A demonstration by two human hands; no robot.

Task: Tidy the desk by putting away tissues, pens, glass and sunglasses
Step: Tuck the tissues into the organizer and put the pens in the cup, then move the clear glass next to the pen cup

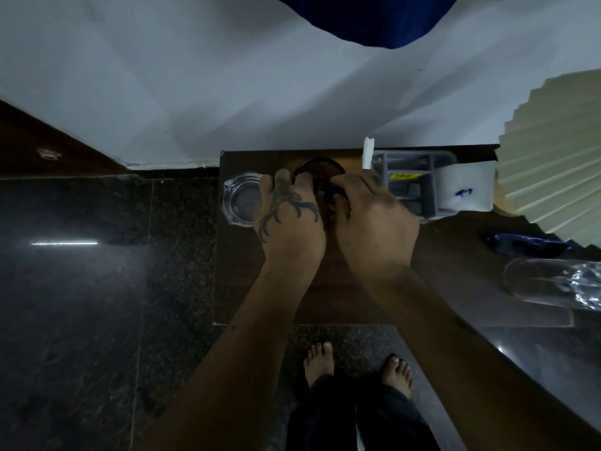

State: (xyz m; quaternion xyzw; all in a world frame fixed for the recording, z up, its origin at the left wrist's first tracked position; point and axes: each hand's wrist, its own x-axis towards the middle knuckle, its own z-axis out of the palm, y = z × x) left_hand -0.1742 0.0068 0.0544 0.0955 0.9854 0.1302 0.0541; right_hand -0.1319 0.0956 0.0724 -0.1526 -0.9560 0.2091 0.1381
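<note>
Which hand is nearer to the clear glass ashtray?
Left. The left hand lies right beside the ashtray, over its right edge; the right hand is further right, past the left hand.

two hands (289, 219) (370, 206), one ashtray (239, 198), one organizer tray (413, 187), one sunglasses (527, 244)

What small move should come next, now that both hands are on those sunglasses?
Probably fold them shut and lift them off the desk. Both the left hand and right hand curl around the dark sunglasses, beside the glass ashtray, so the grip looks set; where they go isn't visible.
</note>
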